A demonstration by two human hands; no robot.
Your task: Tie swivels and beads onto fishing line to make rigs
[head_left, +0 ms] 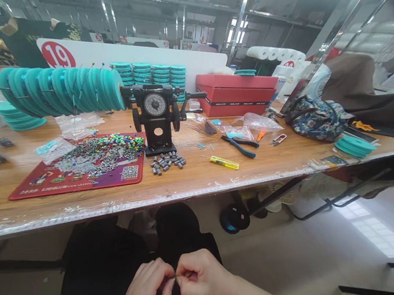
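Note:
My left hand (151, 287) and my right hand (204, 278) meet fingertip to fingertip over my lap, below the table's front edge. Each is closed in a pinch. A tiny greenish speck shows between the fingertips, too small to name. On the table above stands a black hand-cranked winder (157, 119) with a round dial, and a row of teal foam spools (62, 90) is mounted on its shaft. Several pins with coloured heads stick out of the spools.
A red mat (75, 181) carries coloured beads and small metal parts. Grey cylinders (166, 162) lie by the winder. Rightward are a yellow tube (224, 162), pliers (242, 146), a red box (236, 92) and more teal discs (355, 146). A person (36, 40) sits across.

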